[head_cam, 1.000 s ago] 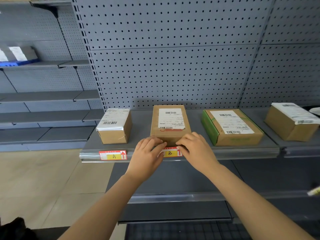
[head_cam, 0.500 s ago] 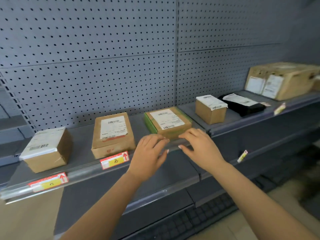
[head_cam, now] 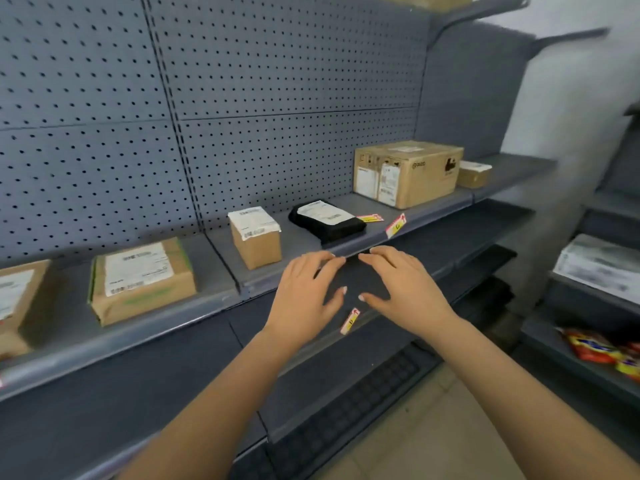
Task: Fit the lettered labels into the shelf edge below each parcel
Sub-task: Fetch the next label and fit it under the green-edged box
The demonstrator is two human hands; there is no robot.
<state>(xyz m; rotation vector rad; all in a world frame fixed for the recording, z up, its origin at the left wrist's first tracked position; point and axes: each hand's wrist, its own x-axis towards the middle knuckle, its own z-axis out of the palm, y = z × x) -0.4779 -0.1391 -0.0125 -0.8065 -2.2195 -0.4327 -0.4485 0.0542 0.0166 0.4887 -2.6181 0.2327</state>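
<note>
My left hand (head_cam: pixel 306 296) and my right hand (head_cam: pixel 405 289) hover side by side, fingers spread and empty, just in front of the grey shelf edge (head_cam: pixel 194 311) below the black parcel (head_cam: pixel 327 221). A small brown parcel (head_cam: pixel 255 237) stands left of the black one. A green-taped parcel (head_cam: pixel 142 278) lies further left. A red-and-yellow label (head_cam: pixel 396 225) sticks out tilted from the shelf edge to the right. Another label (head_cam: pixel 370 218) lies flat on the shelf beside the black parcel. A third label (head_cam: pixel 349 321) hangs at the lower shelf's edge beneath my hands.
A large cardboard box (head_cam: pixel 407 173) and a small box (head_cam: pixel 473 173) stand at the shelf's far right. Part of another parcel (head_cam: pixel 17 299) shows at the left border. A second rack on the right holds red snack packets (head_cam: pixel 595 348). Pegboard backs the shelf.
The view has swung right along the shelf, away from the fitted A and B labels. Both hands left the B label and moved right, now open in front of the black parcel.
</note>
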